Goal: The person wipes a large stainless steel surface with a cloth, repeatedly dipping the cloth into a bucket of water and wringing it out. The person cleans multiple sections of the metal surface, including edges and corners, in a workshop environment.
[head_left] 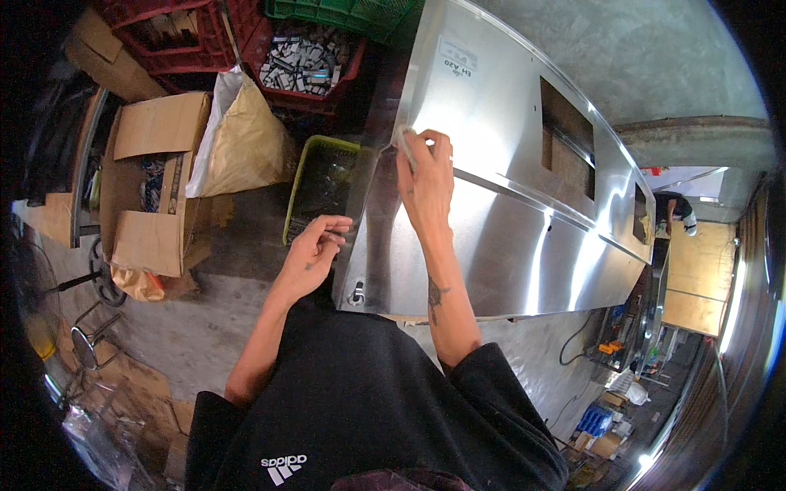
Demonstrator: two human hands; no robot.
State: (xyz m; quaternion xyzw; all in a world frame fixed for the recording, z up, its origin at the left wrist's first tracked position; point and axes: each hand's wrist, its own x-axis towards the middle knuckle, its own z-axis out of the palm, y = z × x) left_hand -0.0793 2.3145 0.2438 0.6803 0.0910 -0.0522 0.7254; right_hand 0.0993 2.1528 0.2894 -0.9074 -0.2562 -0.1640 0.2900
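A large shiny sheet-metal panel point(491, 204) lies in front of me, with a seam across it and rectangular cut-outs toward its far right. My right hand point(427, 176) is closed around a small pale rag point(405, 146), pressed to the panel's left edge by the seam. Part of the rag is hidden under the fingers. Just left of that edge, my left hand point(315, 252) hangs in the air with loosely bent fingers apart and nothing visible in it. A small metal latch point(356, 293) sits at the panel's near left corner.
Left of the panel are a yellow-green basket point(296, 184), a tan sack point(250, 135) and an open cardboard box point(151, 241). A red crate point(354, 86) full of small metal parts stands behind them. Another person point(673, 209) is at the far right.
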